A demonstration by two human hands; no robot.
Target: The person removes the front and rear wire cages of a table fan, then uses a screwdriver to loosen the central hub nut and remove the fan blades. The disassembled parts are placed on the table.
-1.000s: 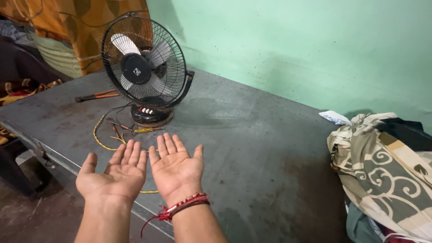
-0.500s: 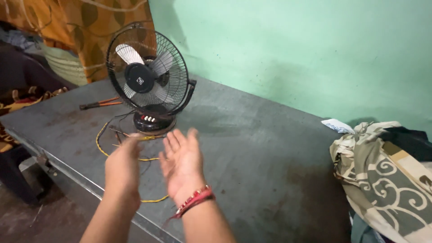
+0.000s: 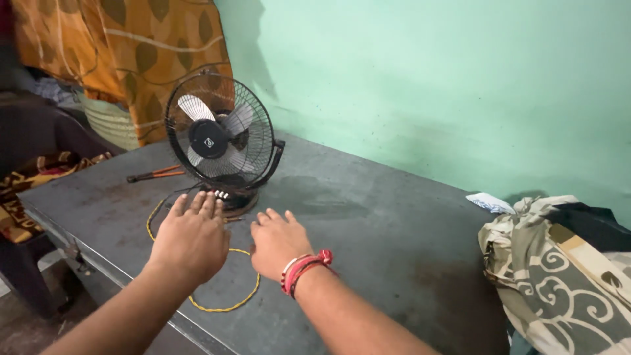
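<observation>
Both hands are hovering palm-down and empty over the grey metal table (image 3: 394, 223), just in front of the black table fan (image 3: 220, 141). The left hand (image 3: 192, 236) is spreading its fingers flat, fingertips nearly reaching the fan's base. The right hand (image 3: 279, 240), wearing red thread bands at the wrist, is sitting just beside the left, the two slightly apart. A yellow wire (image 3: 227, 306) is looping from the fan's base beneath both hands. Orange-handled pliers (image 3: 154, 174) are lying left of the fan. A patterned cloth bundle (image 3: 559, 269) is sitting well to the fan's right.

Patterned cloth bundle (image 3: 565, 263), red-handled pliers (image 3: 156, 174), orange leaf-print curtain (image 3: 125, 46), green wall (image 3: 427, 79)
</observation>
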